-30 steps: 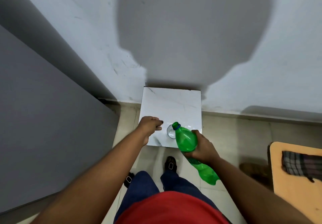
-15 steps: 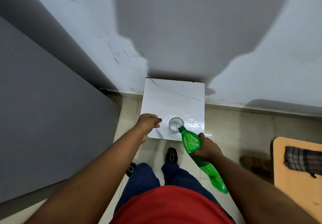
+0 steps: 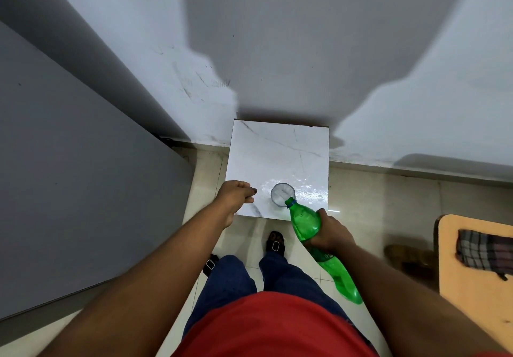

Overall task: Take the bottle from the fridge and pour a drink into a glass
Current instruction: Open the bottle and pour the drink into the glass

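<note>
White marble desk [image 3: 277, 151] against a pale wall, tiled floor below.
Since a second ago the green bottle [image 3: 305, 220] has tipped lower, mouth at the glass [image 3: 281, 193] near the desk's front edge; right hand [image 3: 331, 233] grips it, left hand [image 3: 236, 194] rests loosely curled, empty.

Dim, cool light; a broad shadow covers the wall [image 3: 319, 51], glare on the tabletop [image 3: 277, 157], edges bowed.

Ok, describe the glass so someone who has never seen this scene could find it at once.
Find the white marble slab against the wall, straight ahead of the person's feet. The glass stands near its front right edge, between the empty left hand and the green bottle tilted in the right hand. It is the only clear, round thing there; the bottle's mouth sits at its rim.
</note>
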